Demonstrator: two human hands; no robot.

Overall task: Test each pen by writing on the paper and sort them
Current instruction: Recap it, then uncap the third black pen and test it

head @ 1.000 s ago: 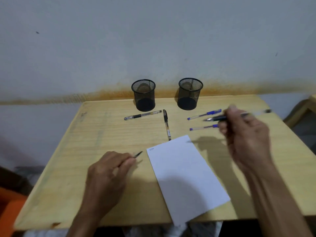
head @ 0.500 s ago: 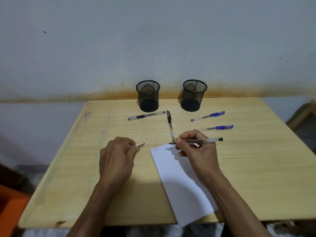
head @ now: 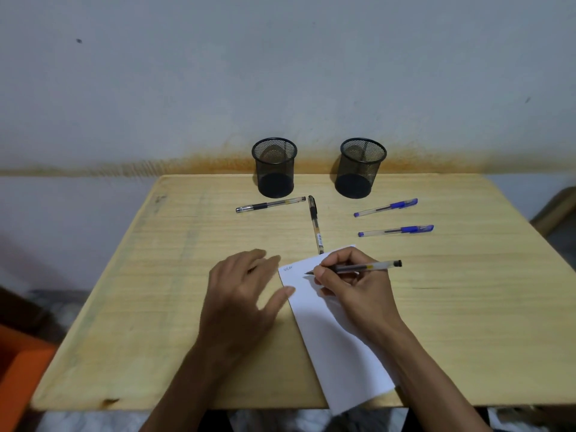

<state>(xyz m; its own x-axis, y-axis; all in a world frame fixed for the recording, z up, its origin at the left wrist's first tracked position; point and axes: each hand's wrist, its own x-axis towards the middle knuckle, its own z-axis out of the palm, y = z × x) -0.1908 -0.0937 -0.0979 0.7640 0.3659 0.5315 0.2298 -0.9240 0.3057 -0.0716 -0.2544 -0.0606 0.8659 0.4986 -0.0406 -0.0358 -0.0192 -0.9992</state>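
Near corner of white paper (head: 330, 335) overhanging the worktop (head: 156, 300) front edge. Small scribble near its top left corner, too faint to read. Top right part of paper hidden behind right hand (head: 355, 285), fingers pinched around a clear black-ink pen (head: 364, 267), tip on or just above the sheet; contact hard to tell. Left hand (head: 240, 294) blurred, fingers spread and relaxed, thumb tip at the paper's left edge. Farther back: two black-ink pens (head: 270, 204) (head: 315, 224), two blue pens (head: 386, 207) (head: 396, 230), two black mesh cups (head: 275, 167) (head: 361, 168) near the wall.
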